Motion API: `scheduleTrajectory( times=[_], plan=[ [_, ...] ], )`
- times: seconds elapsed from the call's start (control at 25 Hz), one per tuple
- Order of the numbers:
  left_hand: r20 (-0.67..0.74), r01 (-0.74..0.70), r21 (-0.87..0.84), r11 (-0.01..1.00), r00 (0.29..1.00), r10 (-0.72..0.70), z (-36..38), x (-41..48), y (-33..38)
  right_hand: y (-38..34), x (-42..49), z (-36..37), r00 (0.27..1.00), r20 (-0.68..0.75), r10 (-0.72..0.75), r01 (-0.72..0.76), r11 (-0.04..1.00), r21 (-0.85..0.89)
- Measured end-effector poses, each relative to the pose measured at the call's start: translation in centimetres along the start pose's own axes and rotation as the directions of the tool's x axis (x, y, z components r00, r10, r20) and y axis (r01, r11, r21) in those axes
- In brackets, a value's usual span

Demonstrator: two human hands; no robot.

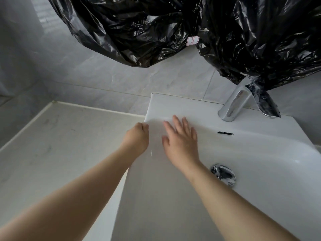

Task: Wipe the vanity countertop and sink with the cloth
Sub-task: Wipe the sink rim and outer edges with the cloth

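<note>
Left hand (137, 138) curled into a fist at the sink's (271, 164) left rim, whether it grips anything I can't tell. Right hand (180, 141) spread flat, fingers open, pressed on the basin's inner wall just beside it. No cloth that I can make out. Pale bench (57, 145) stretches left of the hands, faintly smudged. Beyond the right hand, the chrome tap (234, 105); the drain (224, 173) by that wrist. Grey wall tiles (107, 80) behind, black plastic sheeting (156, 28) hanging overhead.

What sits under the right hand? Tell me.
The right hand lies flat on a pale cloth draped over the sink edge; the rim beneath is covered.
</note>
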State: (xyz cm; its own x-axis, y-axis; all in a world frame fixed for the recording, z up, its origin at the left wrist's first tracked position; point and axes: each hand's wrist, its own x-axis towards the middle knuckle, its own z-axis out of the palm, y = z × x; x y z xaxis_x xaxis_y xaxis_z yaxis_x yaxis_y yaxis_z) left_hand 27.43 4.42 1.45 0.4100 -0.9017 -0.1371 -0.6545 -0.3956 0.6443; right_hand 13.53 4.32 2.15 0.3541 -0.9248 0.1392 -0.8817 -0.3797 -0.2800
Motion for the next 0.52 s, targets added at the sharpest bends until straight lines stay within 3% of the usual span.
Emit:
scheduleTrajectory(
  times=[0.12,0.28,0.36,0.4,0.44,0.52],
  plan=[
    [0.070,-0.030,0.068,0.997,0.997,0.025,0.3,4.3,2.4,1.2,3.4,0.0,0.999,-0.005,0.033,-0.034,0.997,-0.063],
    [0.074,0.069,-0.034,0.997,0.995,-0.066,0.2,8.4,5.9,1.6,4.1,1.6,0.996,-0.078,0.040,-0.044,0.998,-0.044],
    [0.098,0.149,-0.266,0.952,0.987,-0.127,0.0,10.1,7.0,1.7,4.0,2.3,0.990,-0.141,0.024,-0.036,0.996,-0.083],
    [0.162,0.194,-0.402,0.895,0.977,-0.139,-0.1,10.2,6.8,1.7,3.9,2.5,0.983,-0.184,0.005,-0.027,0.992,-0.120],
    [0.218,0.264,-0.585,0.767,0.962,-0.166,-0.2,10.1,6.2,1.7,4.0,2.7,0.974,-0.226,-0.009,-0.027,0.988,-0.153],
    [0.284,0.262,-0.706,0.658,0.956,-0.077,-0.2,8.6,4.1,1.6,4.2,3.2,0.960,-0.281,-0.010,-0.044,0.982,-0.185]
  ],
)
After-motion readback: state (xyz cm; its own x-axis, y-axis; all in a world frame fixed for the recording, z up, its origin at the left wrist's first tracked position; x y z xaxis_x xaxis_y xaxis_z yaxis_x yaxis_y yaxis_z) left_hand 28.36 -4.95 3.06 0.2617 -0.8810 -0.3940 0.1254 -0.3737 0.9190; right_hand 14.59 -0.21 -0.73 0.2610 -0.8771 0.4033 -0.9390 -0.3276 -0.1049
